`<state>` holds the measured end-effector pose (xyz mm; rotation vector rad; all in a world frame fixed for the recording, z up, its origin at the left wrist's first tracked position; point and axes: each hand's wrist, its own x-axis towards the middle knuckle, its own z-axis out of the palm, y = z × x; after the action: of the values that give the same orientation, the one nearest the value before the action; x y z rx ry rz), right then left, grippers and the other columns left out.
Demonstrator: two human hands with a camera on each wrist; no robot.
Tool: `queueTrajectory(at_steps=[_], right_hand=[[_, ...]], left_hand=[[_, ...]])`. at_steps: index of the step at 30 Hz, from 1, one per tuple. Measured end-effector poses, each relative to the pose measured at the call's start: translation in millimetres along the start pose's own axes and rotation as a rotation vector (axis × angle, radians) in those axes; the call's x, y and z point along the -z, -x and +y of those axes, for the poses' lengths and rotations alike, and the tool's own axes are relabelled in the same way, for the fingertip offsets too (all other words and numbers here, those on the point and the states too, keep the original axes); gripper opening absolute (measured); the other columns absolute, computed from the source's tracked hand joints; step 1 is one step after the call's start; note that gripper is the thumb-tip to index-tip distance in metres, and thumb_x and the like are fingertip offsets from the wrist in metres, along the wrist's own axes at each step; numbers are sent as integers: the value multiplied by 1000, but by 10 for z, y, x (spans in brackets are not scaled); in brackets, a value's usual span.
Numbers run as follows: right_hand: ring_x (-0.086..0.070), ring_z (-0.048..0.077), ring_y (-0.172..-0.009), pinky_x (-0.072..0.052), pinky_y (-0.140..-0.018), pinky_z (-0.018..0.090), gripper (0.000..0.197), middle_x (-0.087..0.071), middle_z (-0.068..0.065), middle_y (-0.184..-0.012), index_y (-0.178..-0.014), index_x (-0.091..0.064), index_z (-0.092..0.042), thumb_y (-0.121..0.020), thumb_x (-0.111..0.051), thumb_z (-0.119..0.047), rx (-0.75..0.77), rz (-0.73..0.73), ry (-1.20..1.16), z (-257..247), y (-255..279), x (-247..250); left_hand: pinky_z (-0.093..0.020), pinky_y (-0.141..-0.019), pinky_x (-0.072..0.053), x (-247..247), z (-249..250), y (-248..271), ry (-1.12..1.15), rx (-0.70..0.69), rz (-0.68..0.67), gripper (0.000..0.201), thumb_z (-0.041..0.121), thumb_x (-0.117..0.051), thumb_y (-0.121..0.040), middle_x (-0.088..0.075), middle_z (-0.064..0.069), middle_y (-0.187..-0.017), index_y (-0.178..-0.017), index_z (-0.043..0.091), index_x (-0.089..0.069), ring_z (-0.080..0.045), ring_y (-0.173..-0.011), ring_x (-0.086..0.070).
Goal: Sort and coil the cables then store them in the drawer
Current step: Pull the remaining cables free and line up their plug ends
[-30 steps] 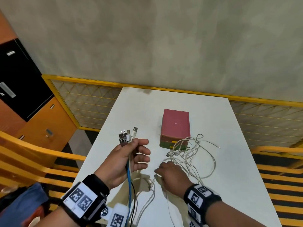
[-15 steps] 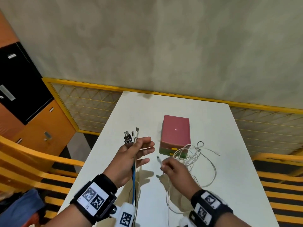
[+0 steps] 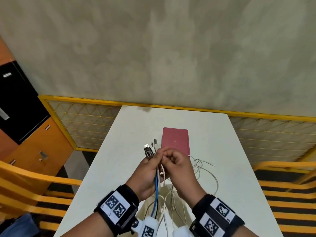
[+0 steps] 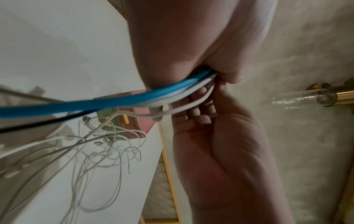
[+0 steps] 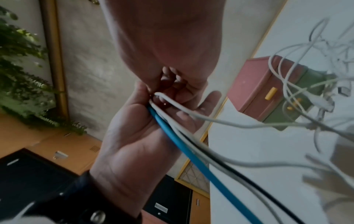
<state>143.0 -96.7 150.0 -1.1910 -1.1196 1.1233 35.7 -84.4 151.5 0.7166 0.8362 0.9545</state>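
Note:
My left hand (image 3: 150, 166) grips a bundle of cables (image 3: 156, 190), blue, black and white, raised above the table with the plug ends (image 3: 149, 149) sticking up past its fingers. My right hand (image 3: 177, 163) is pressed against the left one and pinches the end of a white cable (image 5: 172, 104) at the bundle. More thin white cables (image 3: 203, 170) lie tangled on the table in front of the small pink and green drawer box (image 3: 175, 141). The wrist views show the box's yellow drawer handles (image 5: 271, 93), partly behind hanging cables.
The white table (image 3: 222, 151) stands against a grey wall, with a yellow mesh rail (image 3: 85, 124) behind it. Orange and black cabinets (image 3: 25, 125) are on the left. Yellow bars (image 3: 282, 185) flank the table on both sides.
My right hand lifted a white cable end from the tangle on the table and brought it to the left hand's bundle. Both hands now meet higher, in front of the drawer box.

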Motion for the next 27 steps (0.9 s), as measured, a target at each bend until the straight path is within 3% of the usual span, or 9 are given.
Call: queueTrajectory(at_steps=[4,7,11,15,17,19,23,25,27], right_hand=[[-61,18,-64,-52,-52,34,26,-68,3,-81,-72,-64,-13,-91,-58,3,0,-101,63,-29,7,91],[-61,19,-64,-50,-59,30,20,-69,10,-74,-74,-66,-10,-93,-60,-8,-60,-63,146,-41,30,231],[-54,17,-56,-41,-53,26,35,-66,9,-69,-82,-64,-7,-101,-49,-31,-504,-14,-57,144,160,435],[-53,14,-55,-38,-52,25,52,-66,6,-69,-76,-70,-13,-93,-50,-58,-881,-239,-203,388,245,261],[-52,13,-55,-43,-56,25,36,-61,0,-65,-75,-67,-19,-86,-59,-52,-907,-225,-409,390,172,134],[-58,17,-50,-48,-56,25,27,-64,2,-60,-82,-62,-16,-95,-54,-39,-872,-123,-597,323,24,122],[-67,22,-63,-48,-73,36,30,-72,9,-67,-80,-60,-10,-100,-43,-25,-831,46,-587,177,-319,368],[-68,23,-56,-47,-72,37,33,-69,10,-63,-76,-56,-10,-101,-39,-22,-815,126,-583,152,-426,499],[-67,22,-51,-48,-68,34,32,-67,8,-61,-77,-55,-11,-103,-38,-21,-801,194,-570,183,-480,584]], left_hand=[[-41,-95,-55,-26,-27,2,-36,-4,-17,50,38,-49,-92,-66,-21,-127,-130,7,-60,-29,-117,-65],[-38,-94,-52,-11,31,-15,-110,-64,11,39,34,-42,-101,-70,-15,-124,-119,12,-68,-16,-106,-70],[-42,-108,-42,56,191,-32,-105,-123,57,45,43,-38,-100,-74,-7,-118,-107,13,-71,-18,-118,-65],[-48,-85,-58,-52,184,51,37,-123,83,46,46,-50,-85,-69,-17,-76,-87,2,-64,-32,-78,-73],[-36,-59,-58,-96,132,156,66,-40,54,44,46,-51,-85,-58,-13,-59,-79,4,-61,-27,-56,-66],[-27,-48,-45,-51,56,292,-6,64,35,43,48,-52,-86,-46,-8,-50,-73,8,-58,-20,-40,-50],[-26,-46,-31,285,-131,658,-262,314,-56,53,53,-54,-87,-31,-7,-44,-56,10,-49,-18,-38,-31],[-30,-55,-38,411,-130,832,-536,407,-137,56,59,-52,-87,-38,-2,-45,-52,16,-48,-17,-45,-41],[-18,-74,-39,470,-73,955,-814,370,-126,37,58,-58,-85,-55,14,-62,-62,29,-56,-5,-69,-58]])
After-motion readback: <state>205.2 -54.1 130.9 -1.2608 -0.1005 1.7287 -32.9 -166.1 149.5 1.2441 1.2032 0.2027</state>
